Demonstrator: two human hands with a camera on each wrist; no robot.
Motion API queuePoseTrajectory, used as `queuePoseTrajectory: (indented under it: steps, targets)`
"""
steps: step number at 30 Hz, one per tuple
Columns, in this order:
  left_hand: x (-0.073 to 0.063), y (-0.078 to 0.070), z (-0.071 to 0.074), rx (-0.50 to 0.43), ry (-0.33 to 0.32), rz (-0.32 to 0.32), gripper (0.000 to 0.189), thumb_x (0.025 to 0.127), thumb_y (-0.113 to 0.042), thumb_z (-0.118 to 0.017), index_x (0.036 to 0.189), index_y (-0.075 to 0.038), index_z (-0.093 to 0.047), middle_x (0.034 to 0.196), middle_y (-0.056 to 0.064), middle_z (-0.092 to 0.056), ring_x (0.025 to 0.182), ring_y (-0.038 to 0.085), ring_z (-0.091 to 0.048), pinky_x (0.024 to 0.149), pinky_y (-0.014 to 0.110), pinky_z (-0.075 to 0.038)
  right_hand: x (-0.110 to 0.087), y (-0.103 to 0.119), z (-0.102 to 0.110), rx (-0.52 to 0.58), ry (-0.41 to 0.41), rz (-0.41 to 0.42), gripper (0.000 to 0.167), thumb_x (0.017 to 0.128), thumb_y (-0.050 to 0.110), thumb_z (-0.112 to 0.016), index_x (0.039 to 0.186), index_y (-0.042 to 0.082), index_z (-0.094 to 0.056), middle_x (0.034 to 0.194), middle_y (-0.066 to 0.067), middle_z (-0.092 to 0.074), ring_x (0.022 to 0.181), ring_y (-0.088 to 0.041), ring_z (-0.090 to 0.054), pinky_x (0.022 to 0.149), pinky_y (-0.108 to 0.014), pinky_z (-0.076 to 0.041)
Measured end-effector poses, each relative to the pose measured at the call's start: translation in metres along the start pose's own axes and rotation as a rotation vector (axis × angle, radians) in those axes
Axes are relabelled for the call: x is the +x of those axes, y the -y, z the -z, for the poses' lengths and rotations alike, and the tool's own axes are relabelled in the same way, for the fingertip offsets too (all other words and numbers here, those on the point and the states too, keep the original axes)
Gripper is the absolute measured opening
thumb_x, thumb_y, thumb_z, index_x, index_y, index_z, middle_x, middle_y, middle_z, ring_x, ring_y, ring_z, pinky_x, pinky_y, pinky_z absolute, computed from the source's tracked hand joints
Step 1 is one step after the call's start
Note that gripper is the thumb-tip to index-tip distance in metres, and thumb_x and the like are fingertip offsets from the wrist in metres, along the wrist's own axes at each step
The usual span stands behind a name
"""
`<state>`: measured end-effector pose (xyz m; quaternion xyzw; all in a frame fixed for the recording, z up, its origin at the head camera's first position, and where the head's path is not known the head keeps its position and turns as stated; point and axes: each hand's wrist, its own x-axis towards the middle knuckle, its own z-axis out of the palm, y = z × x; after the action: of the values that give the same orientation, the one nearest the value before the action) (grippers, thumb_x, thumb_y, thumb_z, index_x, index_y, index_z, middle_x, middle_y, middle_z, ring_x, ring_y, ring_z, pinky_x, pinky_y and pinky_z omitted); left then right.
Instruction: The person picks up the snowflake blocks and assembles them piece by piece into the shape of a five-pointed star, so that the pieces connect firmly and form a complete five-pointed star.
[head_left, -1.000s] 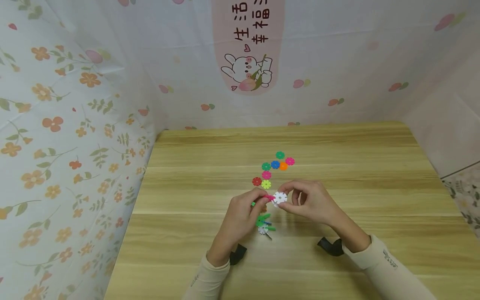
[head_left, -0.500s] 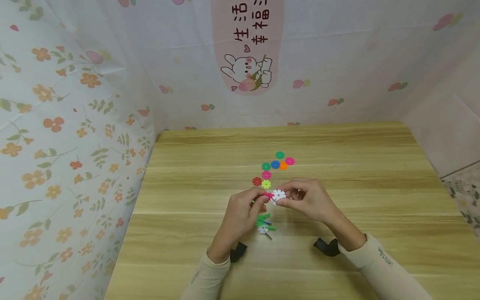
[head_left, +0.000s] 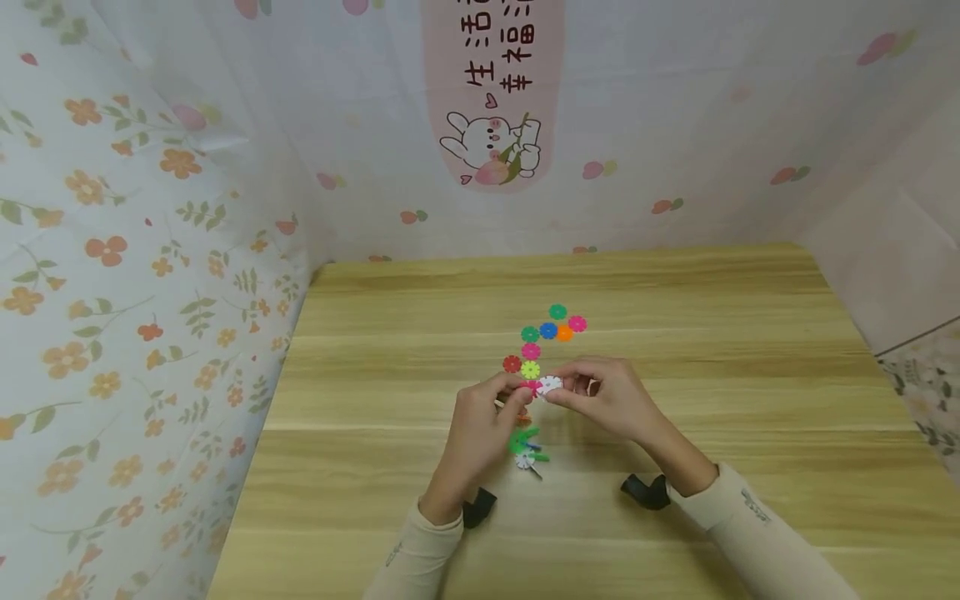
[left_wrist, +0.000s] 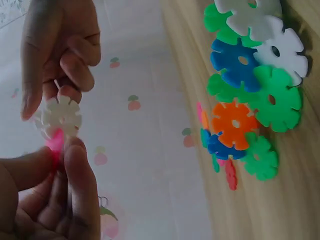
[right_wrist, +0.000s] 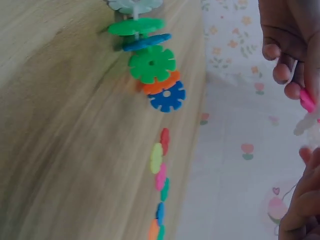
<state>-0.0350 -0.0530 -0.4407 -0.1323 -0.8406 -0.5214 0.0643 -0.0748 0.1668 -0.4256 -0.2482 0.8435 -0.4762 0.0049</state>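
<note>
Homelike tabletop corner or small cloth-hung booth; can't tell which. Wood-grain table (head_left: 720,333) under left hand (head_left: 480,429) and right hand (head_left: 618,404), spreading out to both sides of them. Well beyond the hands, far table edge meets white back cloth (head_left: 660,125), printed with fruit-like motifs. Straight ahead of left hand on it: cartoon rabbit (head_left: 480,142), Chinese lettering (head_left: 517,54) above. Well left of left hand: creased side cloth (head_left: 135,292), orange flowers, green leaves. Well right of right hand: pale panel (head_left: 885,250), cloth or wall unclear, flower-patterned surface (head_left: 933,400) below. Colourful notched toy discs (head_left: 548,331) just beyond the hands, homelike too.
</note>
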Motion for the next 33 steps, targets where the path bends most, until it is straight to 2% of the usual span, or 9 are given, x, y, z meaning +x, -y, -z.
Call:
queuePoseTrajectory:
  steps: [4, 6, 8, 10, 15, 20, 27, 30, 33]
  targets:
    - [0.002, 0.018, 0.004, -0.092, -0.033, 0.217, 0.019, 0.098, -0.023, -0.066, 0.101, -0.005, -0.073, 0.08, 0.01, -0.07, 0.068, 0.019, -0.067, 0.061, 0.035, -0.058, 0.001, -0.016, 0.003, 0.024, -0.027, -0.129, 0.031, 0.088, 0.026, -0.079, 0.114, 0.011, -0.073, 0.079, 0.004, -0.063, 0.066, -0.016, -0.057, 0.055, -0.025, -0.048]
    - [0.001, 0.027, 0.007, -0.175, -0.052, 0.324, 0.018, 0.099, -0.019, -0.065, 0.103, -0.002, -0.072, 0.081, 0.014, -0.069, 0.067, 0.028, -0.068, 0.061, 0.041, -0.059, 0.002, -0.027, 0.006, 0.051, -0.04, -0.197, 0.03, 0.092, 0.029, -0.075, 0.115, 0.01, -0.072, 0.082, 0.0, -0.064, 0.066, -0.019, -0.057, 0.053, -0.025, -0.046]
    - [0.0, 0.033, 0.009, -0.246, -0.061, 0.407, 0.017, 0.099, -0.014, -0.064, 0.104, 0.002, -0.07, 0.081, 0.017, -0.068, 0.068, 0.033, -0.068, 0.061, 0.042, -0.06, 0.001, -0.037, 0.008, 0.095, -0.046, -0.25, 0.031, 0.094, 0.032, -0.072, 0.114, 0.008, -0.072, 0.085, -0.007, -0.065, 0.065, -0.021, -0.056, 0.051, -0.025, -0.046]
    - [0.0, 0.036, 0.01, -0.264, -0.062, 0.456, 0.015, 0.099, -0.01, -0.063, 0.105, 0.003, -0.069, 0.081, 0.016, -0.068, 0.069, 0.033, -0.068, 0.061, 0.04, -0.06, 0.001, -0.046, 0.009, 0.127, -0.051, -0.294, 0.035, 0.095, 0.034, -0.069, 0.115, 0.006, -0.072, 0.087, -0.011, -0.065, 0.064, -0.022, -0.055, 0.049, -0.025, -0.045]
    - [0.0, 0.038, 0.009, -0.229, -0.036, 0.484, 0.013, 0.098, -0.007, -0.062, 0.109, 0.0, -0.066, 0.077, 0.011, -0.067, 0.062, 0.024, -0.066, 0.056, 0.032, -0.058, 0.0, -0.058, 0.005, 0.138, -0.048, -0.34, 0.039, 0.096, 0.037, -0.068, 0.116, 0.004, -0.071, 0.088, -0.012, -0.065, 0.062, -0.022, -0.053, 0.047, -0.026, -0.045]
    - [0.001, 0.043, 0.006, -0.195, -0.014, 0.473, 0.015, 0.097, -0.006, -0.063, 0.111, -0.002, -0.065, 0.079, 0.016, -0.069, 0.062, 0.032, -0.067, 0.054, 0.035, -0.058, 0.003, -0.058, 0.004, 0.14, -0.054, -0.341, 0.04, 0.095, 0.04, -0.069, 0.116, 0.006, -0.071, 0.088, -0.008, -0.064, 0.063, -0.023, -0.054, 0.048, -0.026, -0.046]
    - [0.0, 0.063, -0.003, -0.152, 0.048, 0.545, 0.016, 0.097, -0.007, -0.065, 0.112, -0.003, -0.063, 0.076, 0.009, -0.069, 0.057, 0.023, -0.066, 0.052, 0.031, -0.056, 0.007, -0.074, 0.002, 0.212, -0.037, -0.377, 0.041, 0.095, 0.032, -0.07, 0.125, 0.004, -0.066, 0.091, -0.016, -0.062, 0.062, -0.037, -0.054, 0.05, -0.032, -0.05]
    - [-0.001, 0.067, -0.004, -0.132, 0.082, 0.547, 0.017, 0.096, -0.007, -0.065, 0.113, -0.002, -0.062, 0.072, 0.008, -0.068, 0.053, 0.02, -0.064, 0.049, 0.031, -0.055, 0.008, -0.089, 0.001, 0.248, -0.065, -0.403, 0.043, 0.096, 0.024, -0.07, 0.132, 0.004, -0.061, 0.091, -0.018, -0.059, 0.055, -0.028, -0.053, 0.048, -0.029, -0.048]
    - [-0.003, 0.067, -0.004, -0.048, 0.117, 0.527, 0.021, 0.096, -0.009, -0.066, 0.116, -0.004, -0.061, 0.068, 0.006, -0.067, 0.05, 0.017, -0.062, 0.047, 0.028, -0.052, 0.01, -0.103, 0.001, 0.261, -0.123, -0.438, 0.044, 0.095, 0.017, -0.071, 0.136, 0.007, -0.058, 0.089, -0.017, -0.058, 0.049, -0.016, -0.048, 0.043, -0.025, -0.044]
